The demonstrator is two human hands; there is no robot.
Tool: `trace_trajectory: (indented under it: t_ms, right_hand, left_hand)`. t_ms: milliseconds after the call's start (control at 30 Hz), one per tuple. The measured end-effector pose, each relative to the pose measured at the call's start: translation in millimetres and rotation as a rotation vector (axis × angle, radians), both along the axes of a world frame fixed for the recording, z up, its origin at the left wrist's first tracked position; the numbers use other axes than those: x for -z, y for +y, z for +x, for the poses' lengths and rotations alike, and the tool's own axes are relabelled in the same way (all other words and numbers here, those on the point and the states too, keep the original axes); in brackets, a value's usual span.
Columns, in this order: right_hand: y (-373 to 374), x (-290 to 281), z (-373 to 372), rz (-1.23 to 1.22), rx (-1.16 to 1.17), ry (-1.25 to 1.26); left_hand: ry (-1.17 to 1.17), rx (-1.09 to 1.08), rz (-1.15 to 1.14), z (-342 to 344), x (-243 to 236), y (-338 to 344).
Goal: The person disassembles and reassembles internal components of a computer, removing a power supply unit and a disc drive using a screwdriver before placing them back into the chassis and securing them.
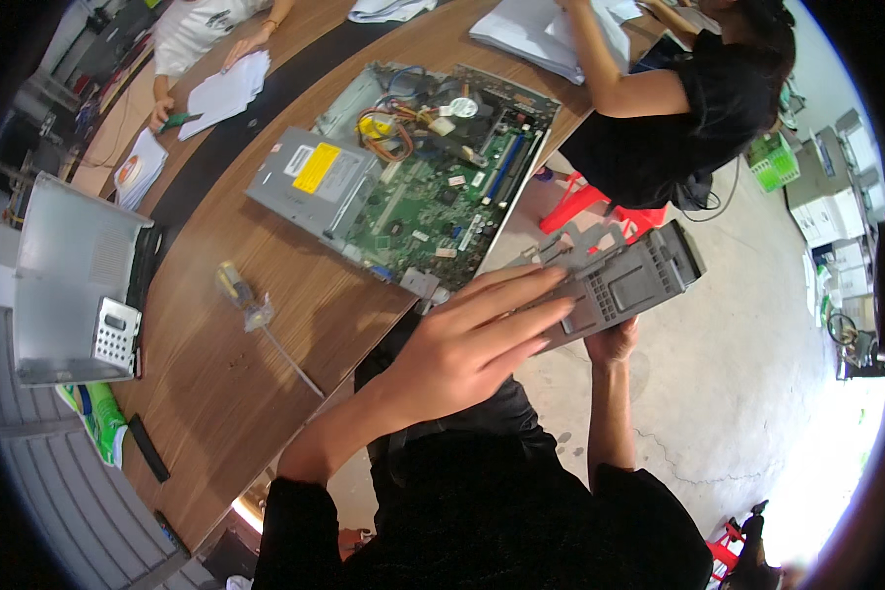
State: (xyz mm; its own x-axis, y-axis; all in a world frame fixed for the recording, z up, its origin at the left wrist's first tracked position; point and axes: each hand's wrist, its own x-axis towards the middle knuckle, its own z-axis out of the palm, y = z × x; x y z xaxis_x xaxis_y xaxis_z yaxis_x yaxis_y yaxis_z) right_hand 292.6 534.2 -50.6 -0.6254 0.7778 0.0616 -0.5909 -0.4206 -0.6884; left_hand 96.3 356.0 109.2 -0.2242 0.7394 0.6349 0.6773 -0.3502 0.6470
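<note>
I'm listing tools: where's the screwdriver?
In the head view, left of centre: the screwdriver lies on the wooden table, between the calculator and opened computer.

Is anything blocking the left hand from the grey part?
Nothing visible: the extended fingers of the left hand overlap the left end of the grey part, which the right hand holds from below.

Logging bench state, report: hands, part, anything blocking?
Left hand over gray part, right hand beneath. Part held off table. Nothing visibly blocking; screwdriver on table.
</note>
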Motion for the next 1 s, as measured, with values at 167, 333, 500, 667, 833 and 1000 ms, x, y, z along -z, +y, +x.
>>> trace_trajectory:
  t_ms: [167, 333, 500, 667, 833, 1000]
  right_hand:
    - [1, 20, 21, -0.056, -0.095, 0.029]
    - [-17, 15, 0, -0.139, -0.096, 0.052]
    - [-22, -18, -19, -0.330, -0.014, -0.078]
    - [-32, -54, -28, -0.302, 0.018, -0.243]
    - [-47, -61, -24, -0.271, 0.014, -0.341]
    - [-56, -62, -26, -0.268, 0.035, -0.366]
  left_hand:
    - [-0.169, -0.174, -0.107, 6, 38, -40]
    - [-0.205, -0.157, -0.099, 16, 50, -50]
    - [-0.139, -0.236, -0.074, 6, 61, -61]
    - [0.010, -0.350, -0.052, 3, 66, -70]
    - [-0.038, -0.413, -0.050, 0, 67, -70]
    - [-0.017, -0.463, -0.072, -2, 71, -68]
